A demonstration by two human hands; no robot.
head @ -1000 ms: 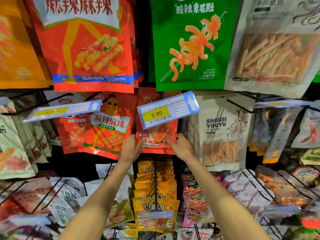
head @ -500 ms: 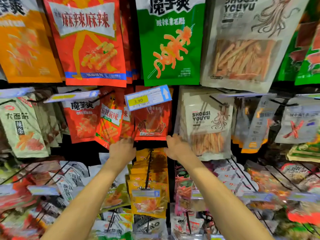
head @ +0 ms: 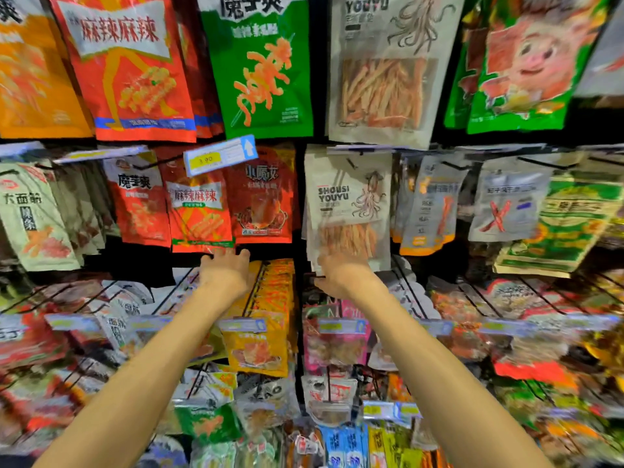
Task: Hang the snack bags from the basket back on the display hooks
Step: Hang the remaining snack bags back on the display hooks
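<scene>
A blue price tag (head: 220, 155) reading 3.90 tilts from its hook.

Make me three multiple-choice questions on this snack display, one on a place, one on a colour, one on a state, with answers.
1. Where is the left hand?
A. just below the red bags
B. on the top row
C. at the pig bag

2. What colour is the patch showing 3.90 on the price tag?
A. pink
B. yellow
C. black

3. How is the right hand?
A. in a fist, far from the bags
B. out of view
C. at the bottom edge of the squid snack bag

A: it sits under the red bags.
B: the patch is yellow.
C: it meets that bag's lower edge.
</scene>
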